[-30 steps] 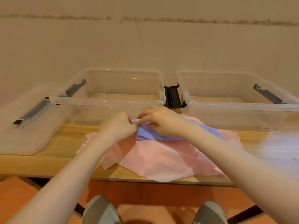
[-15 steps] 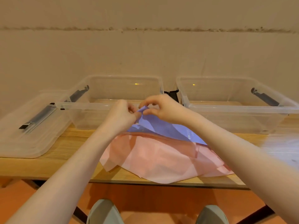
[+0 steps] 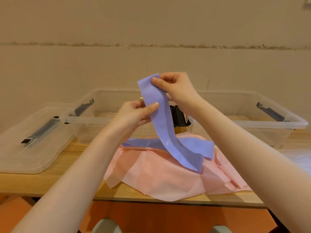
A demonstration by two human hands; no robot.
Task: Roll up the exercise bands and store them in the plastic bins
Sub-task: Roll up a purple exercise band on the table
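A purple exercise band [image 3: 163,125] hangs from both hands above the table. My right hand [image 3: 175,87] pinches its top end. Lower down, my left hand [image 3: 136,113] pinches its left edge between thumb and fingers. The band's lower part trails onto a heap of pink bands [image 3: 168,175] on the wooden table [image 3: 55,180]. Two clear plastic bins stand behind the heap, the left bin [image 3: 87,118] and the right bin [image 3: 269,123], both with nothing inside.
A clear bin lid [image 3: 28,148] with a dark latch lies flat at the table's left. Black latches [image 3: 178,118] sit between the two bins. A bare wall rises right behind the bins. The table's front edge runs below the pink heap, over an orange floor.
Both hands have lifted the purple band's end from the pink heap up to above the bins. The right hand went higher, the left slid down the band's edge.
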